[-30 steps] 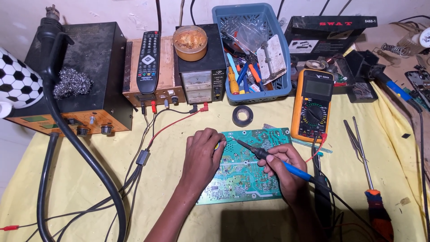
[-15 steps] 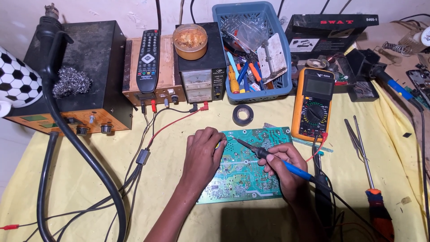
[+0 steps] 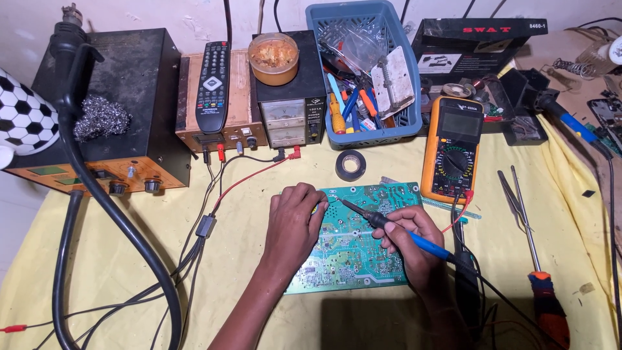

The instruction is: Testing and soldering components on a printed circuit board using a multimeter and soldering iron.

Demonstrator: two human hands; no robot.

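Two bare hands work over a green circuit board (image 3: 353, 249) that lies flat on the yellow cloth (image 3: 129, 259) near the middle of the table, solder side up. The left hand (image 3: 295, 227) rests palm down on the board's left part, fingers pressed together and curled at its upper left corner; whether the fingertips pinch anything cannot be told. The right hand (image 3: 411, 236) sits on the board's right part and holds a soldering iron (image 3: 395, 230) with a blue handle like a pen, thumb and forefingers pinched around the black grip. The iron's tip points up and left, onto the board just beside the left fingertips.

Just beyond the board's right edge lies an orange multimeter (image 3: 453, 149), with a red lead running down from it toward the right hand. A roll of black tape (image 3: 350, 165) lies on the cloth just above the board. Along the far edge of the table stand a black station with knobs (image 3: 110, 110), a wooden box carrying a remote control (image 3: 212, 78), a bench power supply (image 3: 290, 110) with a tub of flux (image 3: 273, 58) on top, and a blue basket (image 3: 363, 65) of tools. Tweezers (image 3: 512, 194) and a red-handled screwdriver (image 3: 538, 259) lie near the right edge.
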